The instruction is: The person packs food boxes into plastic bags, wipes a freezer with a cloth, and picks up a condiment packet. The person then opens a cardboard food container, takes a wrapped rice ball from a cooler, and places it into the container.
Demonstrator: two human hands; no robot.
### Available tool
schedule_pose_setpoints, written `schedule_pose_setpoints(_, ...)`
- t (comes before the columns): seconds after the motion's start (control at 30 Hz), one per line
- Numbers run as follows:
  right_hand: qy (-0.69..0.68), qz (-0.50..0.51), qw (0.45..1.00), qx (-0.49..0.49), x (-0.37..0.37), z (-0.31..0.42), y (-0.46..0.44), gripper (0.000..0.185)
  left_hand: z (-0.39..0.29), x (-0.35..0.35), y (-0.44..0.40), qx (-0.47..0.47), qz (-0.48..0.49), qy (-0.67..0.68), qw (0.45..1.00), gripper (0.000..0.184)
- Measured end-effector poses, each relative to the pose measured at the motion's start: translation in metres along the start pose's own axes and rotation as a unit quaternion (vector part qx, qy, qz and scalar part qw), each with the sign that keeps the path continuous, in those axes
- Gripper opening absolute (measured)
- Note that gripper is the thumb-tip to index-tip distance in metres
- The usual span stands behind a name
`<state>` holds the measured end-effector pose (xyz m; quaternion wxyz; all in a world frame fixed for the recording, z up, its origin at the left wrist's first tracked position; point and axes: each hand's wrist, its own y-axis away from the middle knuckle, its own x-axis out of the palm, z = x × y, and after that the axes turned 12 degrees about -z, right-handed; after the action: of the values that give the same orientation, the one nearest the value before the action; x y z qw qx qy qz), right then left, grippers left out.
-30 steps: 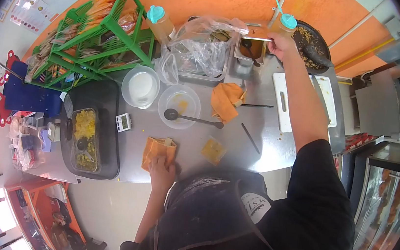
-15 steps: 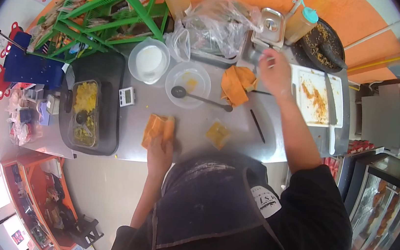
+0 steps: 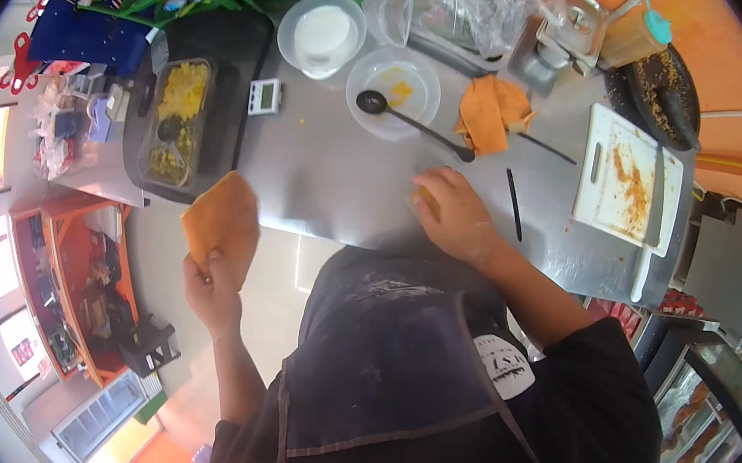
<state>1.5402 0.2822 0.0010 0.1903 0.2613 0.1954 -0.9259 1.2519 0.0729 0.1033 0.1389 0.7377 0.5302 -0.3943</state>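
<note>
My left hand [image 3: 215, 294] grips a folded orange cloth [image 3: 224, 219], held out past the table's front edge. Near the front middle of the steel table, my right hand [image 3: 457, 218] has its fingers curled over a small yellow packet [image 3: 427, 203], mostly hidden beneath them. Beyond the right hand, a black ladle [image 3: 419, 127] rests across a clear plastic bowl [image 3: 417, 70] with yellow remains in it. A second orange cloth [image 3: 486, 117] lies crumpled beside the bowl. A thin black stick [image 3: 514, 204] lies to the right of my hand.
On the left, a lidded container of yellow food [image 3: 180, 118] sits on a black tray [image 3: 224, 114], near a white timer [image 3: 265, 97]. A stained white cutting board [image 3: 605, 167] bears a large knife [image 3: 654, 218] at right. A stone mortar [image 3: 619, 100] and plastic-covered trays [image 3: 468, 23] stand behind.
My left hand has lifted the orange cloth off the table, moving left. My right hand has come down from the back of the table onto the yellow packet. The view has shifted.
</note>
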Motion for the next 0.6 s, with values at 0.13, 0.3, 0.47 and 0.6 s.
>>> schedule_pose_setpoints(0.13, 0.158, -0.006, 0.982, 0.099, 0.017, -0.017, 0.033, 0.054, 0.034, -0.035, 0.043, -0.039, -0.010, -0.123, 0.992, 0.026)
schedule_pose_setpoints(0.3, 0.170, 0.028, 0.971, 0.164, 0.019, -0.032, 0.042, 0.057, 0.154, -0.053, 0.119, -0.140, 0.060, -0.250, 0.956, 0.034)
schedule_pose_setpoints(0.47, 0.134, 0.058, 0.971, 0.192, 0.030, -0.034, 0.053, 0.032, 0.253, -0.065, 0.199, -0.218, 0.135, -0.243, 0.935, 0.031)
schedule_pose_setpoints(0.6, 0.001, 0.020, 0.967, 0.256, 0.030, -0.007, 0.072, 0.019, 0.352, -0.076, 0.246, -0.257, 0.175, -0.186, 0.932, 0.030)
